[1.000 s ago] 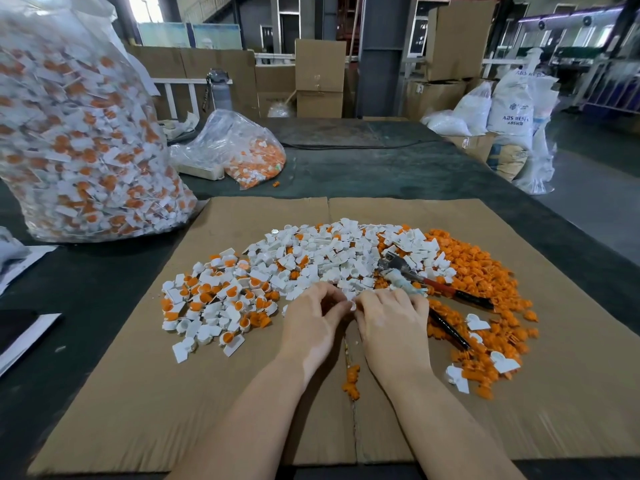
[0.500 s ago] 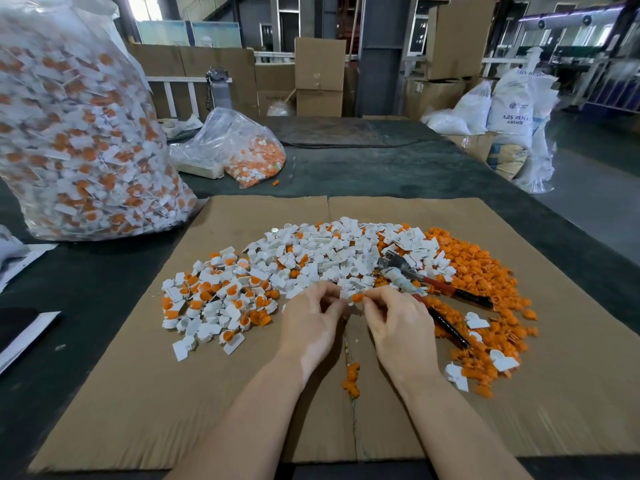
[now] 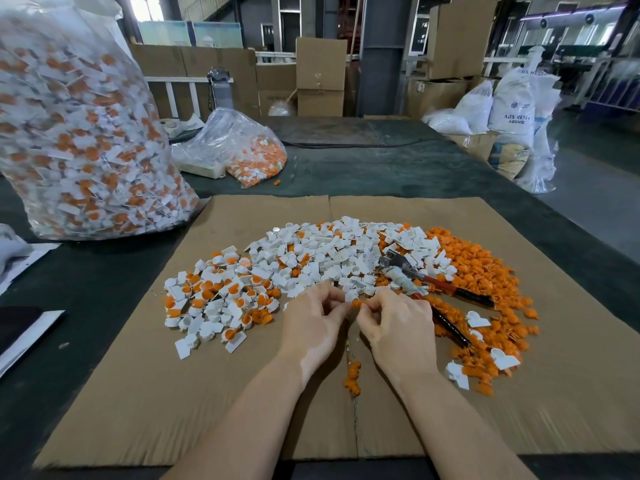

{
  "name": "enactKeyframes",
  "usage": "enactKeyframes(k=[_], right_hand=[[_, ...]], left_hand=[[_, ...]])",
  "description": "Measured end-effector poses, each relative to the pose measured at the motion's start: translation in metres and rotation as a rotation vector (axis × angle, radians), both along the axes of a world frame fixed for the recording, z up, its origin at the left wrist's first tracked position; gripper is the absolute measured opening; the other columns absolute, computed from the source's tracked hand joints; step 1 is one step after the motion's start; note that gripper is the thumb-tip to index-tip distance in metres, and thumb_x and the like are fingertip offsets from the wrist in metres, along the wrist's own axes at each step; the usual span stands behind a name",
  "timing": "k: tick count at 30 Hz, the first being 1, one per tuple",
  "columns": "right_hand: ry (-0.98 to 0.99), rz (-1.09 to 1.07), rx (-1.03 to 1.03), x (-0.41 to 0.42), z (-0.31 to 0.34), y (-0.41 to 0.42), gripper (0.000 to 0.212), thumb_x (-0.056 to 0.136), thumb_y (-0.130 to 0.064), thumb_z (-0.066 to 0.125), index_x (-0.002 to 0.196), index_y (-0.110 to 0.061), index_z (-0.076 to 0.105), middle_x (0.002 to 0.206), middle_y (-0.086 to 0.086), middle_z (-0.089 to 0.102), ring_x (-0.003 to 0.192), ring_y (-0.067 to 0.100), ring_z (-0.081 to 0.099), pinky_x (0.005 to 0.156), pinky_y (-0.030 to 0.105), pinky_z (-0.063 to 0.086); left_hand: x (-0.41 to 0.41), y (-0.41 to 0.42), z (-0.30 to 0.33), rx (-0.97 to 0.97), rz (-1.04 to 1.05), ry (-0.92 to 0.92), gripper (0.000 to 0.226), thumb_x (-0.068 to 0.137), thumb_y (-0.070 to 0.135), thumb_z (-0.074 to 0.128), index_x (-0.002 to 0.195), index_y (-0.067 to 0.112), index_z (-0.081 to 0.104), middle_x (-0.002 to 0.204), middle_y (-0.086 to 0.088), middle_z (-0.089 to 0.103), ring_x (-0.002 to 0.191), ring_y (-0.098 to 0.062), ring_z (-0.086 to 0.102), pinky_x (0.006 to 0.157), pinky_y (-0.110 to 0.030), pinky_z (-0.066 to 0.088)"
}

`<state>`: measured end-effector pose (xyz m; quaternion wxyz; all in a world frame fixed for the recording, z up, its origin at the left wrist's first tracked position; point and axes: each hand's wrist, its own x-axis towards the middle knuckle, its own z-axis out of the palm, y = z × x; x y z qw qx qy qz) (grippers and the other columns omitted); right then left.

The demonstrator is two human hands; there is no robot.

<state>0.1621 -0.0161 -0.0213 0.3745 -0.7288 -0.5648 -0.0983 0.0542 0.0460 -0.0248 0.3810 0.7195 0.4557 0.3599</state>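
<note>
Assembly looks partway: left hand [image 3: 311, 329] and right hand [image 3: 398, 329] pinch one orange plug [image 3: 356, 303]; assembled caps [image 3: 221, 299] lie done, loose white caps [image 3: 332, 251] and orange heap [image 3: 478, 271] remain.

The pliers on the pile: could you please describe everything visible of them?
The pliers lie flat across the white and orange plastic pieces, grey metal head pointing up-left, pale wrapping around the joint. Two red handles with black ends splay rightwards; the right hand hides part of the nearer one. Neither hand grips them.
</note>
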Motion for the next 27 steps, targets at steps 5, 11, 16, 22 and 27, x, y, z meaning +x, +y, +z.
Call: enactKeyframes(k=[5, 11, 16, 22, 27], right_hand=[[-0.035, -0.031, -0.015, -0.0017, 0.0002, -0.0010, 0.026, 0.073, -0.010, 0.076, 0.059, -0.011, 0.054, 0.047, -0.001, 0.050, 0.044, 0.019, 0.048, 0.066, 0.036, 0.042], [0.096, 0.103, -0.049, 0.0045, -0.0020, 0.0022, 0.017, 0.084, -0.014, 0.066, 0.069, -0.011, 0.059, 0.058, -0.005, 0.053, 0.056, 0.015, 0.049, 0.077, 0.036, 0.039], [0.226, 0.179, 0.029, 0.0038, 0.0019, -0.0002, 0.006, 0.086, -0.018, 0.065, 0.087, -0.014, 0.069, 0.075, -0.007, 0.063, 0.074, 0.012, 0.057, 0.080, 0.042, 0.046], [0.203, 0.259, 0.013, 0.0047, 0.0049, -0.0007, 0.030, 0.083, -0.014, 0.069, 0.112, -0.021, 0.066, 0.081, -0.013, 0.056, 0.081, 0.010, 0.051, 0.085, 0.038, 0.046], [0.170, 0.255, 0.017, 0.0057, 0.0063, -0.0009, 0.025, 0.083, -0.012, 0.068, 0.106, -0.018, 0.070, 0.082, -0.013, 0.053, 0.081, 0.010, 0.050, 0.082, 0.034, 0.045]], left_hand=[[0.0001, -0.0006, 0.0007, -0.012, -0.030, 0.002, 0.014, 0.086, 0.020, 0.067, 0.078, 0.030, 0.060, 0.071, 0.007, 0.064, 0.067, -0.006, 0.058, 0.057, -0.010, 0.043], [-0.0024, -0.0004, 0.0028, -0.004, -0.054, -0.017, 0.006, 0.087, 0.019, 0.066, 0.081, 0.021, 0.064, 0.073, 0.003, 0.065, 0.069, -0.012, 0.061, 0.066, -0.025, 0.049], [-0.0025, 0.0029, 0.0028, -0.027, -0.022, -0.073, 0.007, 0.091, 0.019, 0.059, 0.096, 0.018, 0.064, 0.075, 0.003, 0.063, 0.074, -0.013, 0.060, 0.067, -0.024, 0.045], [-0.0047, 0.0026, 0.0019, -0.034, -0.060, -0.084, 0.019, 0.093, 0.017, 0.056, 0.110, 0.026, 0.062, 0.077, 0.005, 0.061, 0.076, -0.009, 0.059, 0.070, -0.021, 0.046], [-0.0054, 0.0014, 0.0033, -0.020, -0.070, -0.067, 0.022, 0.093, 0.018, 0.056, 0.112, 0.025, 0.063, 0.086, 0.006, 0.063, 0.084, -0.009, 0.059, 0.071, -0.018, 0.043]])
